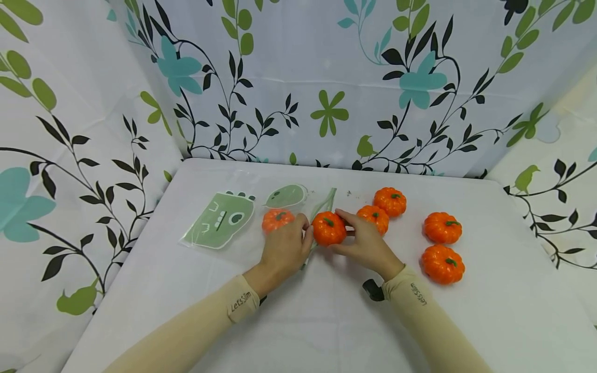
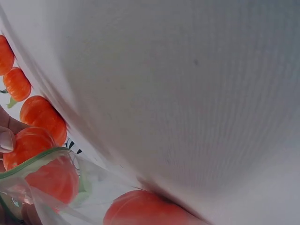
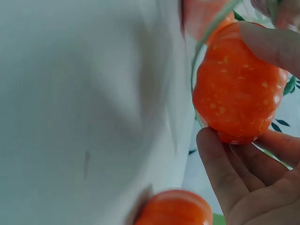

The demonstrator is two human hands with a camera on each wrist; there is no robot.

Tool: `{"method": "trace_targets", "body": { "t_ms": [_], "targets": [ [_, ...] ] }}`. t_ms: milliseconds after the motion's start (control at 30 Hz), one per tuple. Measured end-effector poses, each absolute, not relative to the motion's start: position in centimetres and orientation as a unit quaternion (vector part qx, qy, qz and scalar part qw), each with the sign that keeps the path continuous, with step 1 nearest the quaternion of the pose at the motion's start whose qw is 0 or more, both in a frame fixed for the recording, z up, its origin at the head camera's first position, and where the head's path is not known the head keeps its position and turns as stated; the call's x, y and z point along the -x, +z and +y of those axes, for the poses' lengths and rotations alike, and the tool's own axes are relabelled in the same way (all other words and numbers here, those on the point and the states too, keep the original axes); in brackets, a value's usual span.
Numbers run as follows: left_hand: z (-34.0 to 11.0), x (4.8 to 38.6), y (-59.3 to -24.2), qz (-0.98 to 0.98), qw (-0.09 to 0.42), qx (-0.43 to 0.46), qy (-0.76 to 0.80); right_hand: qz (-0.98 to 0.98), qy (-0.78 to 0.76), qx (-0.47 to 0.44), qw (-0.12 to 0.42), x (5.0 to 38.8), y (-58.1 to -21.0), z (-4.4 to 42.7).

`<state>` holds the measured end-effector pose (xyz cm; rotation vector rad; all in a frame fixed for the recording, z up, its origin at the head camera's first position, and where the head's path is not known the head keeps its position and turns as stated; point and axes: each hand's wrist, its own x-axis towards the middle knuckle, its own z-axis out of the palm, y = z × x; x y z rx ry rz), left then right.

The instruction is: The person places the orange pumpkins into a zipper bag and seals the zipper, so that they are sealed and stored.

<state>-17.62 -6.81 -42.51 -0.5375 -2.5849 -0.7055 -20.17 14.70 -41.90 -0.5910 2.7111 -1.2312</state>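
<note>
A clear zip bag with a green creature print [image 1: 218, 220] lies on the table, its green-edged mouth toward the right. One orange pumpkin [image 1: 277, 219] is inside it. My left hand [image 1: 286, 247] pinches the bag's mouth edge. My right hand [image 1: 366, 244] grips another orange pumpkin [image 1: 328, 228] at the bag's opening; in the right wrist view thumb and fingers hold this pumpkin [image 3: 239, 84] beside the green rim. The left wrist view shows the bag's green rim [image 2: 40, 159] crossing in front of an orange pumpkin.
Two pumpkins [image 1: 390, 202] [image 1: 374, 218] sit just beyond my right hand. Farther right on the white table [image 1: 503, 300] are two more, an upper pumpkin [image 1: 442, 228] and a lower pumpkin [image 1: 443, 264]. A leaf-patterned curtain [image 1: 298, 83] hangs behind and at both sides.
</note>
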Motion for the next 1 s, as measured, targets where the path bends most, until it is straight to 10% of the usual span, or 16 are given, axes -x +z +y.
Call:
{"method": "trace_targets", "body": {
  "t_ms": [1000],
  "targets": [
    [-6.2,16.9,-43.3,-0.902,0.291,0.259,-0.188,0.873,-0.400,0.272,0.071,22.4,-44.0,8.6]
  ]
}}
